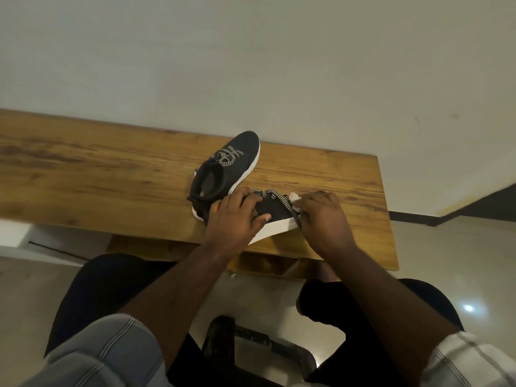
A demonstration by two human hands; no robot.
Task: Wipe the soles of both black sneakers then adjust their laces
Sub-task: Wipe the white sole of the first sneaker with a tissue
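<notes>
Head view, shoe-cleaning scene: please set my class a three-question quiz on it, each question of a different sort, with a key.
1. True or false: both hands are on the far sneaker.
2. Which hand holds the white wipe? A) left hand B) right hand
3. Fill in: the near sneaker lies tilted at the near edge of the wooden ____.

Key: 1 false, they grip the near one; 2 B; 3 table.

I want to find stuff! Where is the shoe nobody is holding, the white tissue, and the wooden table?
far sneaker [245, 143], head view, on its black toe.
white tissue [294, 196], head view, on the bit above the right hand.
wooden table [97, 169], head view, on bare top.
</notes>
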